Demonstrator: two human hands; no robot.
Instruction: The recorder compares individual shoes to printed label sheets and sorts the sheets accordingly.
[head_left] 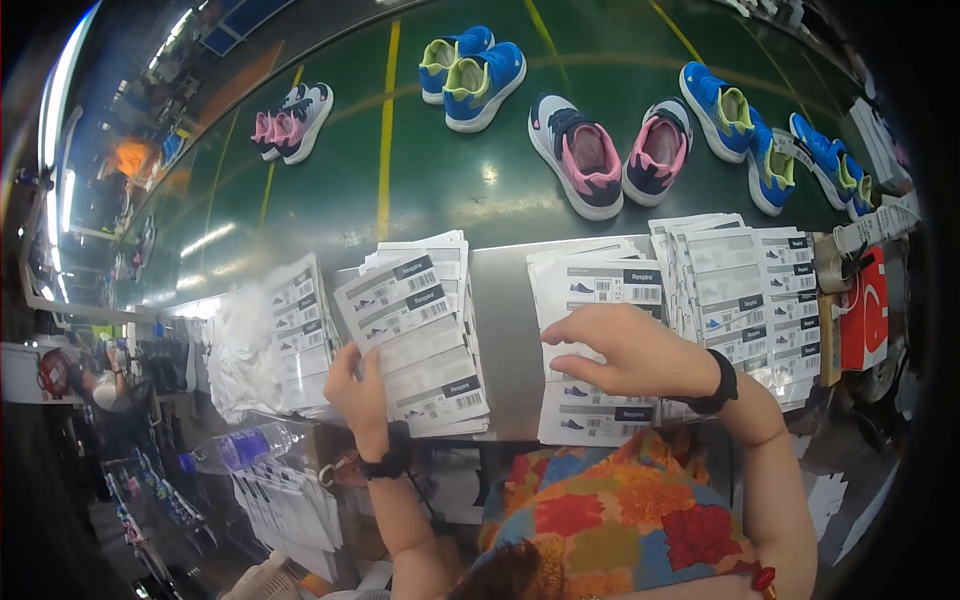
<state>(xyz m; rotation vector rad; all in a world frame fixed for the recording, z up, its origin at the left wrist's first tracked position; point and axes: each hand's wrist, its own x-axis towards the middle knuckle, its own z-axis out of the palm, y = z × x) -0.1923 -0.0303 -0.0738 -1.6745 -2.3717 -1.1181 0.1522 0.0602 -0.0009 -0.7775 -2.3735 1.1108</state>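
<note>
The left hand (358,392) pinches a fanned stack of white printed shoe labels (415,330); the right hand (625,350) lies flat, seemingly holding nothing, on another white label stack (597,345). Fanning evenly should separate sheets.

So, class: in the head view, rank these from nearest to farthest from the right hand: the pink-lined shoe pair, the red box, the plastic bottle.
1. Red box, just right of the right hand.
2. Pink-lined shoe pair, up on the green belt.
3. Plastic bottle, far left, below the table.

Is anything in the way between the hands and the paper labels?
Nothing visible. The left hand already touches the middle label stack, and the right hand lies flat on the next stack. No other thing sits between them.
</note>
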